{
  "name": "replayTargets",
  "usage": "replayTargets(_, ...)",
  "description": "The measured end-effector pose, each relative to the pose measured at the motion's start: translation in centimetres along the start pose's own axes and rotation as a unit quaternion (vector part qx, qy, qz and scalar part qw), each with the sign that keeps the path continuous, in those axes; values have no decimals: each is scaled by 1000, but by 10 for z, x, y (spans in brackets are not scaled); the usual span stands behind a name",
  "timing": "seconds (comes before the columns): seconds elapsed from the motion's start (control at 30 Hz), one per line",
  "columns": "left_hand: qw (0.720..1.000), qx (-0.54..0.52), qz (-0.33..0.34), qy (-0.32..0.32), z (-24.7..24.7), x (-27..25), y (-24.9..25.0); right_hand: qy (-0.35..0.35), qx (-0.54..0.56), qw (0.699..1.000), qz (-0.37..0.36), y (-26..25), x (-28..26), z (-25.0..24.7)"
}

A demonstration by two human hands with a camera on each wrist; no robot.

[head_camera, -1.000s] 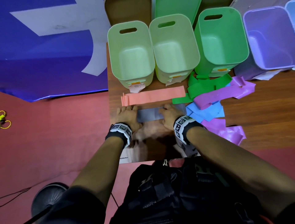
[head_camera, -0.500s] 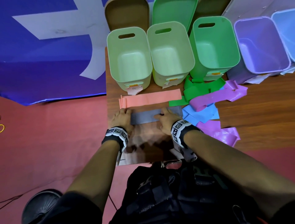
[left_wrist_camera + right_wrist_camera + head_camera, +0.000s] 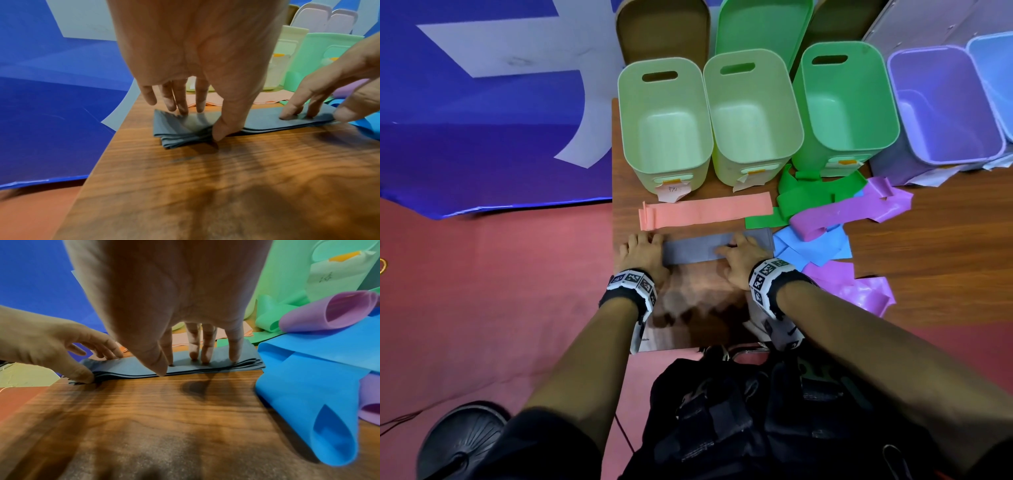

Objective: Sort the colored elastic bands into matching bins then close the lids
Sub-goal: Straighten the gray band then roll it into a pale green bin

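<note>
A folded grey band (image 3: 695,250) lies flat near the table's left front. My left hand (image 3: 642,246) presses its left end; in the left wrist view the fingers (image 3: 180,110) lie on top and the thumb touches the front edge. My right hand (image 3: 743,250) presses the band's right part with straight fingers (image 3: 205,356). A pink band (image 3: 709,212) lies flat just behind. Green (image 3: 804,198), purple (image 3: 842,212) and blue (image 3: 811,246) bands lie tangled to the right, with another purple one (image 3: 859,291) nearer me.
Open bins stand in a row at the back: two light green (image 3: 621,113) (image 3: 799,126), one green (image 3: 893,130), one purple (image 3: 996,150), one blue (image 3: 993,78). Lids (image 3: 664,31) lean behind them. The table's left edge (image 3: 613,274) is beside my left hand.
My left hand has slid a little left along the grey band toward its end. My right hand stays pressed in place.
</note>
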State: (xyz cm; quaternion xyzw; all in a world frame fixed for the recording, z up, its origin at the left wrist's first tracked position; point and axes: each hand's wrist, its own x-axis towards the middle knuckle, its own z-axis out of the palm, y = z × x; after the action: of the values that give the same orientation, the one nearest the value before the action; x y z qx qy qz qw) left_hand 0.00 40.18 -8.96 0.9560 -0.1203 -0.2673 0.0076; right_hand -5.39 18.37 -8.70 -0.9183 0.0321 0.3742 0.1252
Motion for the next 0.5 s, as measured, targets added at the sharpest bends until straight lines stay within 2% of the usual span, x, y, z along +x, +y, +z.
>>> replayTargets(0.1,1000,-11,15,10,-6,-2,1,4,-10,1000,-6,0,-2,-4)
replayTargets(0.3,996,-58,57,-19,-24,5,22,18,0,1000,-11,-2,-7,-22)
replayTargets(0.5,987,-88,127,-36,-36,15,69,49,3,999,18,19,-22,-50)
